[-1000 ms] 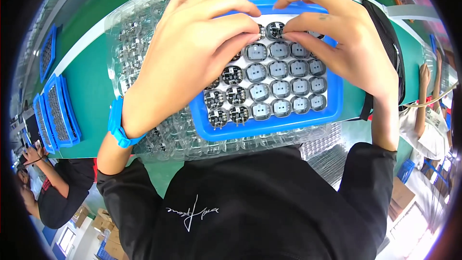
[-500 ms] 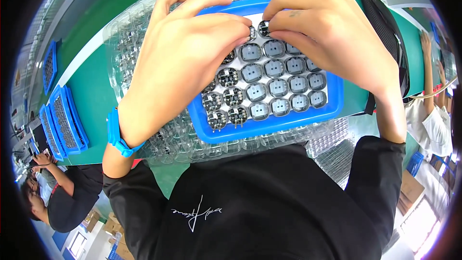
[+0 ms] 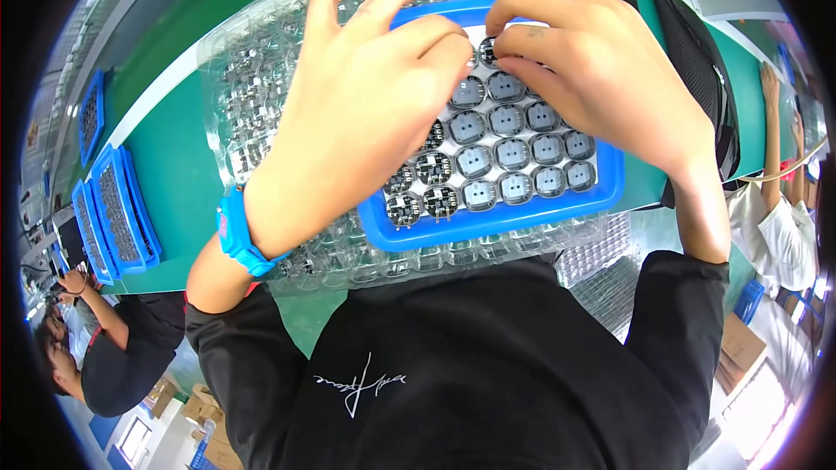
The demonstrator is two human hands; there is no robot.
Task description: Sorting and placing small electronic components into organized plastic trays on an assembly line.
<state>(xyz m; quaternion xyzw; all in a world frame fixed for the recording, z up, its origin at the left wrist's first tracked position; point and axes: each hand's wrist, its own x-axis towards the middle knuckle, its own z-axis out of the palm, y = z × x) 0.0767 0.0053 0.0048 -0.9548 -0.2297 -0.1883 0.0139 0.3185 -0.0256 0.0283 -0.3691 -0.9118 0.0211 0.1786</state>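
Observation:
A blue tray [image 3: 496, 231] lies before me with rows of small rounded units on a white liner. Grey plastic housings [image 3: 512, 153] fill most of its middle and right, while round black circuit boards [image 3: 434, 168] show at its left. At the far row, the thumb and finger of my right hand [image 3: 596, 57] pinch a round circuit board [image 3: 488, 52]. Beside it, my left hand [image 3: 383, 91] has its thumb and index closed at the edge of a neighbouring unit, mostly hidden by the fingers. Its other fingers stretch out over the tray's far rim.
Clear plastic blister trays [image 3: 252, 113] lie under the blue tray, with boards in their left pockets. More loaded blue trays [image 3: 117, 213] stand at the left of the green table [image 3: 178, 144]. A black bag [image 3: 688, 61] lies at the right. Other people sit at both sides.
The blue tray has shifted slightly right and away from me. Both hands have moved a little right with it, still at the far row, and my left fingers have lifted and curled more.

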